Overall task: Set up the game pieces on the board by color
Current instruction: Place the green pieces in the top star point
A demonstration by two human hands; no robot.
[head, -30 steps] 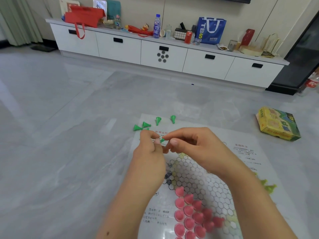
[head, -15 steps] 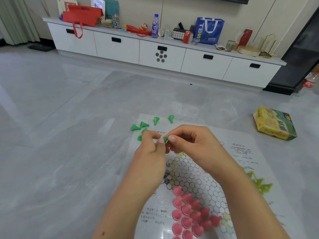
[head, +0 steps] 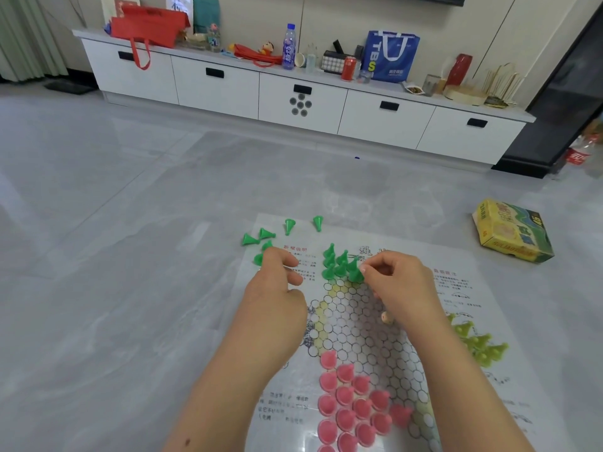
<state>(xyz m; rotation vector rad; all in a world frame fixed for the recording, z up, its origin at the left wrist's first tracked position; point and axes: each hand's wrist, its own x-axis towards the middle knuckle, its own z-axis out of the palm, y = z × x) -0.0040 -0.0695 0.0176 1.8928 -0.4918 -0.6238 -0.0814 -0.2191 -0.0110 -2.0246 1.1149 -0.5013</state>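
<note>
A paper game board (head: 359, 321) with a hexagon grid lies on the floor. Several green cone pieces (head: 339, 264) stand upright at its far point. My right hand (head: 396, 282) pinches one green piece (head: 358, 274) at the right edge of that group. Several loose green pieces (head: 267, 234) lie tipped over near the board's far left corner. My left hand (head: 277, 282) is beside them, fingers curled over a green piece (head: 261, 256); I cannot tell whether it grips it. Pink pieces (head: 352, 406) fill the near point, yellow-green pieces (head: 476, 344) the right one.
A yellow game box (head: 512, 231) lies on the grey floor to the right. A small beige die (head: 386, 318) sits on the board under my right wrist. A long white cabinet (head: 303, 99) with bags and bottles lines the far wall.
My hands, joined over one green piece before, have parted: the right one has gone to the standing green group, the left one to the loose pieces at the far left.
</note>
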